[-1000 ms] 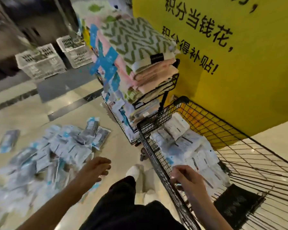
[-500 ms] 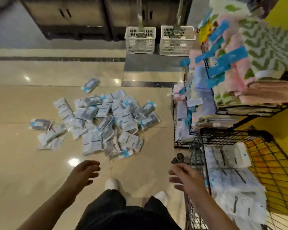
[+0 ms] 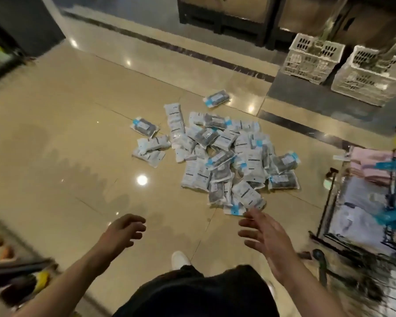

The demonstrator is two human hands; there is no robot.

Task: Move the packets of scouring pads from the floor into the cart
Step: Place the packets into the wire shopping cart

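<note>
Neither hand has hold of anything. Left hand [image 3: 121,229] is low centre-left, fingers loosely curled, empty, over bare floor [image 3: 55,138]. Right hand [image 3: 264,236] has fingers spread and fairly straight, palm partly up, fingertips [image 3: 253,211] just short of the nearest packet edge; can't tell if they touch it.

Far left: blurred dark shelf edge w/ yellow and orange items [image 3: 0,245], too smeared to ID. Floor is glossy beige tile w/ light reflections and a dark inlaid strip running diagonally at top.

Centre: pile of scouring pad packets [image 3: 229,161] lies on the floor, clear bags w/ white labels and blue tabs, overlapping in a heap. A few sit apart: one stray packet [image 3: 216,98] beyond the pile, another [image 3: 144,126] to its left, small cluster below that.

Bottom centre: person's dark trousers [image 3: 192,294] and a white shoe [image 3: 180,259].

Upper right: two white plastic crates [image 3: 311,62] side by side by a dark cabinet. Right edge: wire rack of folded textiles [image 3: 375,197], pink and pale, blue tags. Bottom right: black wire cart [image 3: 357,271], blurred, only its corner and a wheel visible; contents not clear.
</note>
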